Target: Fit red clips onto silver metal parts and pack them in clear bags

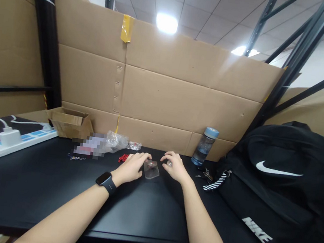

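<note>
- Black, smooth table (140, 218), head view: carries all items below; brown cardboard panel (182, 100) stands behind it.
- Clear, shallow rectangular plastic case (151, 172): on the table between the two hands, small red detail near its far end.
- Left hand (132, 167), dark square-faced watch (106, 182) at wrist: fingertips at the case's far left corner, thumb near its left side. Whether its grip is closed on the case, cannot tell.
- Right hand (175, 169): apart from the case, fingers curled; small, pale round piece (169, 163) shows at them. Grasped or merely lying beneath, cannot tell.
- Red tangled bundle (123, 158): just beyond the left hand.
- Transparent bottle with blue cap (202, 148): upright, right of the right hand, near the black fabric backpack (274, 196).
</note>
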The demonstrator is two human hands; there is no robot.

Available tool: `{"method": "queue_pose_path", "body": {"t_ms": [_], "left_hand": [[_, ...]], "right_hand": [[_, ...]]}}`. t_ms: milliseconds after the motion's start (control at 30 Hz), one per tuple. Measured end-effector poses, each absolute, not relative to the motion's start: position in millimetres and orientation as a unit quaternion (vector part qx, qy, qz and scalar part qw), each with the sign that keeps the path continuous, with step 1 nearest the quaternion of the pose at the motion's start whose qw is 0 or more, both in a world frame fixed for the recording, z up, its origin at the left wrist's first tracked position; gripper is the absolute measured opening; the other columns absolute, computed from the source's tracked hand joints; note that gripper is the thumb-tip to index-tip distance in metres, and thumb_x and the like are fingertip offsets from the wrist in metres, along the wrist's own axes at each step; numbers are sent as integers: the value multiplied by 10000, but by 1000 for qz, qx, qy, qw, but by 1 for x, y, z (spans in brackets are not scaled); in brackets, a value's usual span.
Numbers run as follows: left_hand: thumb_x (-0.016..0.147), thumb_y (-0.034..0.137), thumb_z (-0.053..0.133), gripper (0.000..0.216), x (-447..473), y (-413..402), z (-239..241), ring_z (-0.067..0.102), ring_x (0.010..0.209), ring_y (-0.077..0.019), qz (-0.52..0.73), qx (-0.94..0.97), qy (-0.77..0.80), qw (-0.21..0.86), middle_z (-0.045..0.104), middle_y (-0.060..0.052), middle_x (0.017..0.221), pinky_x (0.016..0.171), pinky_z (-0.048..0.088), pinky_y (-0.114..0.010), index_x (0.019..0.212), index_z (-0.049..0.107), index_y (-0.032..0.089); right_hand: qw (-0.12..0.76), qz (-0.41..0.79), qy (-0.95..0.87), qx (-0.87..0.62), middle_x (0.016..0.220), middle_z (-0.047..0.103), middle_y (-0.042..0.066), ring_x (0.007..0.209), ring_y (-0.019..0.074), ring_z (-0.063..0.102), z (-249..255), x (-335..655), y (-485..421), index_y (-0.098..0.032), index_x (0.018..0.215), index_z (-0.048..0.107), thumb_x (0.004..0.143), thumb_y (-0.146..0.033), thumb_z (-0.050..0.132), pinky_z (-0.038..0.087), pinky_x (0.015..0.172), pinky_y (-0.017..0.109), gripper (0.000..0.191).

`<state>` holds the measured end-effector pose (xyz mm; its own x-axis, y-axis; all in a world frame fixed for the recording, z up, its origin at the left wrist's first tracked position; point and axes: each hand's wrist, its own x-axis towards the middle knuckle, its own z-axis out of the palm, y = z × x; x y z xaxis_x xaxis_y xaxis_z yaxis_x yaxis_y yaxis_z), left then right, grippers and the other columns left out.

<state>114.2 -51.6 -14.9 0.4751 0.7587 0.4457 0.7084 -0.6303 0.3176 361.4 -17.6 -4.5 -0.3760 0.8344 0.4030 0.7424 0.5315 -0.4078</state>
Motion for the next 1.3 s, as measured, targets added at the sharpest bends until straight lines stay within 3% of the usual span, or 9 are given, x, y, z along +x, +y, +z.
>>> {"method": "queue_pose_path", "body": {"t_ms": [100, 233, 533, 733, 833, 967, 1133, 1300], "left_hand": [[796, 165, 618, 520, 119, -48, -23, 584, 1065, -246, 280, 850, 444, 50, 667, -19, 1090, 910, 389, -364, 1281, 486, 299], [860, 193, 565, 424, 120, -42, -27, 634, 984, -196, 318, 828, 453, 92, 700, 26, 936, 919, 391, -336, 1263, 481, 294], [831, 188, 548, 436, 118, -39, -26, 688, 876, -176, 348, 774, 505, 158, 732, 47, 883, 840, 425, -308, 1235, 441, 308], [870, 189, 492, 303, 127, -36, -39, 642, 961, -231, 279, 786, 543, 99, 725, 10, 883, 877, 384, -374, 1139, 561, 309], [917, 188, 431, 371, 130, -35, -46, 596, 1020, -264, 251, 804, 536, 52, 703, -50, 1007, 902, 370, -413, 1215, 601, 329], [951, 250, 403, 381, 133, -36, -48, 539, 1053, -277, 246, 808, 536, 14, 624, -84, 1101, 918, 368, -440, 1251, 621, 337], [894, 356, 526, 308, 133, -40, -44, 452, 1184, -304, 257, 810, 527, 5, 565, -84, 1222, 971, 334, -473, 1172, 650, 304], [899, 231, 493, 227, 131, -40, -41, 483, 1172, -290, 271, 812, 517, 15, 662, -71, 1135, 961, 289, -467, 1047, 661, 267]], "right_hand": [[238, 79, -833, -492, 1310, 563, 36, 1218, 298, 451, -10, 357, -18, -289, 910, 728, 717, -225, 813, 348, 976, 497, 221], [252, 101, -829, -488, 1285, 589, 44, 1217, 285, 467, -20, 347, -14, -284, 856, 745, 852, -323, 708, 345, 982, 498, 54], [254, 122, -793, -540, 1237, 622, 62, 1182, 270, 504, -24, 345, -9, -248, 854, 752, 932, -351, 580, 372, 954, 449, 215], [203, 50, -782, -587, 1115, 634, 69, 1096, 279, 496, -31, 335, -13, -213, 758, 700, 920, -347, 589, 333, 918, 458, 238], [210, 15, -776, -594, 1096, 623, 79, 1075, 282, 493, -32, 332, -14, -229, 891, 688, 878, -350, 641, 335, 902, 436, 130], [237, -15, -813, -531, 1282, 578, 82, 1154, 271, 470, -31, 331, -14, -293, 1242, 573, 851, -190, 596, 339, 872, 384, 404], [193, 7, -858, -477, 1234, 649, 59, 1137, 259, 510, -33, 327, -15, -278, 1208, 601, 762, -74, 543, 294, 898, 386, 494], [243, 74, -826, -504, 1091, 722, 18, 1087, 231, 579, -31, 324, -17, -323, 1306, 508, 810, -121, 551, 287, 909, 382, 538]]}}
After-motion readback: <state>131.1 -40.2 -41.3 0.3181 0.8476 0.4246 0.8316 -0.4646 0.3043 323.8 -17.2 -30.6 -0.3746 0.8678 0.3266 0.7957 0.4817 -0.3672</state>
